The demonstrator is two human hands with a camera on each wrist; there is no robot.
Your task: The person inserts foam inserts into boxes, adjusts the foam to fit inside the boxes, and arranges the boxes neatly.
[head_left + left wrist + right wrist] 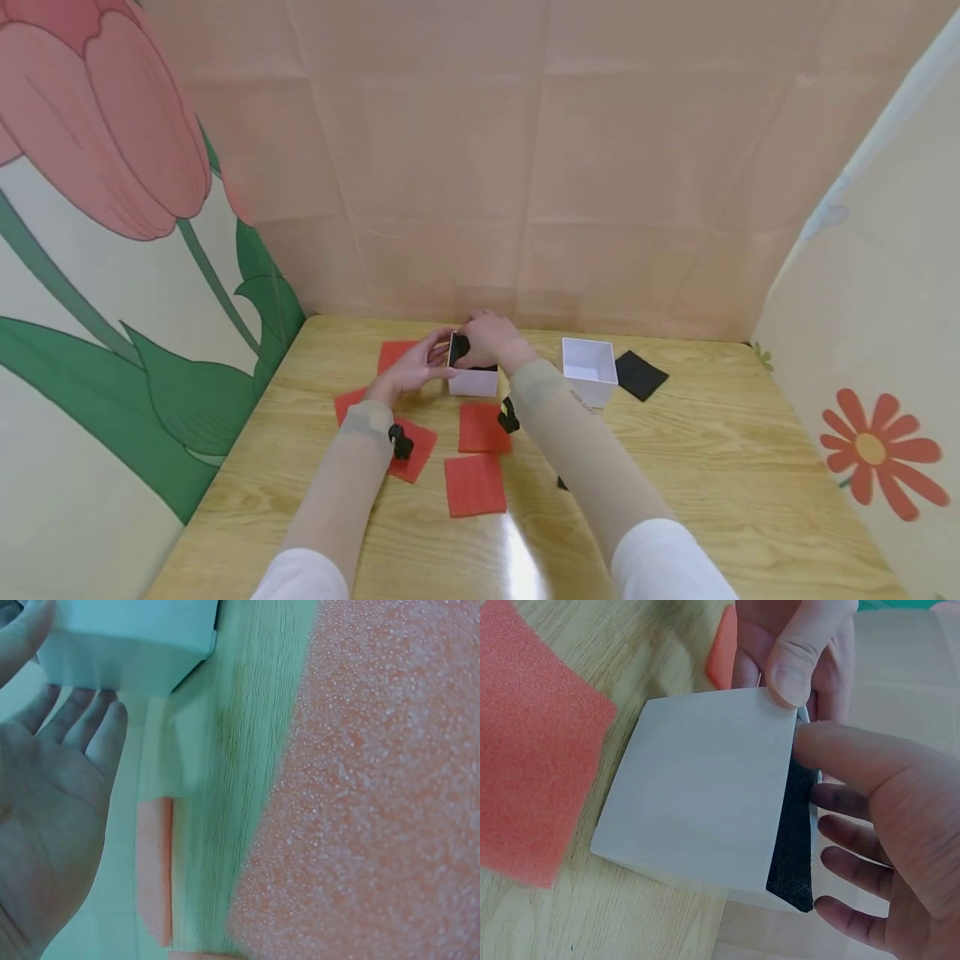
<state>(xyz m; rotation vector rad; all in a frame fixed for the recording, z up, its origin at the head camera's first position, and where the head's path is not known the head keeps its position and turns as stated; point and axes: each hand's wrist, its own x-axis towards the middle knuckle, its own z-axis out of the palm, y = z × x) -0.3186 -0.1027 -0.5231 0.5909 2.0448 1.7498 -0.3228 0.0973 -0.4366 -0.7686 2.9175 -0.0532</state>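
A white square box (pixel 474 383) stands near the back of the table between my two hands. My left hand (pixel 414 367) holds it from the left, thumb at the rim and fingers along the side. A black foam sheet (pixel 791 855) shows at the mouth of the box, its edge sticking out slightly past the rim in the right wrist view. From above, my right hand (pixel 491 337) pinches this sheet, with the thumb on the near face and the fingers at the far side. The left wrist view shows the left palm (pixel 52 795) beside the box wall.
Several red foam squares lie around the box, including one in front (pixel 483 428) and one nearer (pixel 476 486). A second white box (pixel 592 390) stands to the right, with a black square (pixel 641 375) beside it. A peach backdrop (pixel 450 167) hangs behind the table.
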